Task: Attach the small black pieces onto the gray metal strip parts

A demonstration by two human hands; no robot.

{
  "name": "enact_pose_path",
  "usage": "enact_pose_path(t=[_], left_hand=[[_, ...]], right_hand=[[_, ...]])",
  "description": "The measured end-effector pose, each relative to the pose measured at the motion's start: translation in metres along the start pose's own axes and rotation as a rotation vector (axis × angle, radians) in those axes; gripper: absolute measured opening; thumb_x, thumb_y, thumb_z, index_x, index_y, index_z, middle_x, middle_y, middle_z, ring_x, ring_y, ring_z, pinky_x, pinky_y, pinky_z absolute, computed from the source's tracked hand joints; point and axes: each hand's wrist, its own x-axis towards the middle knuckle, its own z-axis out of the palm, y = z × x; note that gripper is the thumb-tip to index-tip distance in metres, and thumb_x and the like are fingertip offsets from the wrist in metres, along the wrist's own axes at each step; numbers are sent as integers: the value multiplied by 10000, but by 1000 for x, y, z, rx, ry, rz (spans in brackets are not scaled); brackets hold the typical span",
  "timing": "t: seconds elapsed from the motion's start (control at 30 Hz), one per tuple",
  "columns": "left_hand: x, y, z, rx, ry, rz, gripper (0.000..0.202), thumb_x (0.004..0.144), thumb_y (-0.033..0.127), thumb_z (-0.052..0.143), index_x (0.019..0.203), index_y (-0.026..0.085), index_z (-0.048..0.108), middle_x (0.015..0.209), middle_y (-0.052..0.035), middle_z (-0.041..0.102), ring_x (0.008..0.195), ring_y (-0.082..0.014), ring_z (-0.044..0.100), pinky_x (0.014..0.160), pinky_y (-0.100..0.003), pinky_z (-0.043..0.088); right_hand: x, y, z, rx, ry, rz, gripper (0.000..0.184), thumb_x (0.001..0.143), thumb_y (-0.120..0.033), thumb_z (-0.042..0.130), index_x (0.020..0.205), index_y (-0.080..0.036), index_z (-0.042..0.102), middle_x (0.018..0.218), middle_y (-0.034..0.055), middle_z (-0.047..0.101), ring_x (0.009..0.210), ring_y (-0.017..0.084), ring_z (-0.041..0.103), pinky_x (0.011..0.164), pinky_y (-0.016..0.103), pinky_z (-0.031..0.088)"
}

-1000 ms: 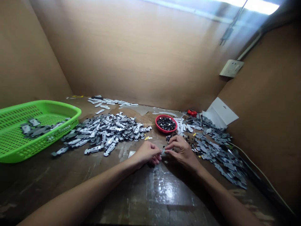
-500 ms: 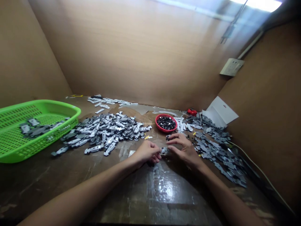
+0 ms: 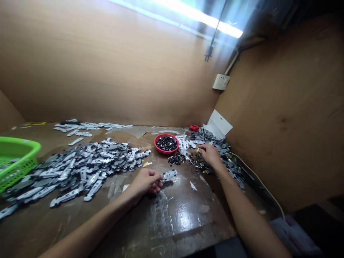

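Note:
My left hand (image 3: 146,182) pinches one end of a flat grey-and-white toy race car part (image 3: 170,174) with dark bits at its sides, above the table. Farther right, my right hand (image 3: 211,154) reaches to loose parts beside the grey pile, thumb and fingertips closed at a small yellow piece (image 3: 198,149). Between the hands and the back wall stands a red bowl (image 3: 166,153) of small black parts. More small black parts (image 3: 176,158) lie in front of it. A large heap of similar car parts (image 3: 94,163) spreads to my left.
A green basket (image 3: 20,175) stands at the left edge. Flat white parts (image 3: 91,126) lie along the back. Grey parts (image 3: 223,143) are piled right, near a folded white card (image 3: 218,123). A cable (image 3: 259,177) runs down the right side; a plug (image 3: 208,53) hangs above.
The view has turned right. My right hand has left the car part and moved right to the loose pieces. My left hand still holds the car part.

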Motion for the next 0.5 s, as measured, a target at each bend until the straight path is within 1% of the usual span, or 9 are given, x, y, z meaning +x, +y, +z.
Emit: enact_pose_path(t=[0.07, 0.17, 0.23, 0.3, 0.4, 0.43, 0.5], left_hand=[[-1, 1, 1, 0, 3, 0, 261, 676, 372, 615, 654, 118, 562, 592, -55, 640, 443, -93, 555, 401, -171, 381], [-2, 2, 2, 3, 13, -9, 260, 666, 367, 623, 646, 116, 558, 586, -54, 638, 445, -97, 559, 397, -170, 377], [-2, 2, 3, 0, 18, -8, 261, 665, 365, 623, 651, 113, 557, 584, -55, 638, 447, -99, 561, 394, -169, 375], [-2, 1, 3, -6, 17, 2, 266, 669, 369, 618, 657, 111, 554, 580, -54, 638, 442, -99, 561, 393, -171, 376], [0, -1, 2, -16, 17, 11, 254, 672, 358, 609, 657, 111, 548, 565, -46, 632, 428, -98, 555, 386, -174, 374], [0, -1, 2, -18, 17, 11, 242, 673, 347, 605, 657, 112, 548, 563, -44, 631, 426, -99, 555, 384, -174, 373], [0, -1, 2, -22, 16, 12, 216, 674, 323, 596, 657, 113, 550, 562, -41, 630, 425, -101, 557, 381, -176, 371]], right_hand=[[0, -7, 6, 2, -4, -19, 276, 813, -244, 464, 1004, -218, 662, 1034, 33, 662, 971, 190, 586, 860, 290, 404], [11, -19, 15, 2, -40, -57, 283, 833, -264, 445, 1017, -208, 652, 1054, 35, 653, 991, 178, 577, 877, 272, 396], [26, -27, 21, -9, -82, -76, 281, 834, -280, 451, 1012, -209, 656, 1053, 42, 652, 981, 185, 583, 863, 269, 401], [46, -34, 26, -27, -125, -88, 291, 824, -294, 473, 1029, -193, 653, 1066, 70, 645, 993, 208, 579, 865, 278, 396], [76, -46, 35, -51, -199, -129, 370, 799, -312, 515, 1120, -154, 609, 1132, 117, 609, 1048, 240, 549, 896, 292, 374], [84, -50, 37, -53, -233, -161, 401, 782, -315, 539, 1146, -156, 593, 1158, 117, 595, 1071, 242, 535, 909, 292, 365], [95, -55, 42, -51, -317, -244, 434, 745, -304, 584, 1163, -187, 584, 1189, 89, 581, 1103, 237, 512, 927, 285, 354]])
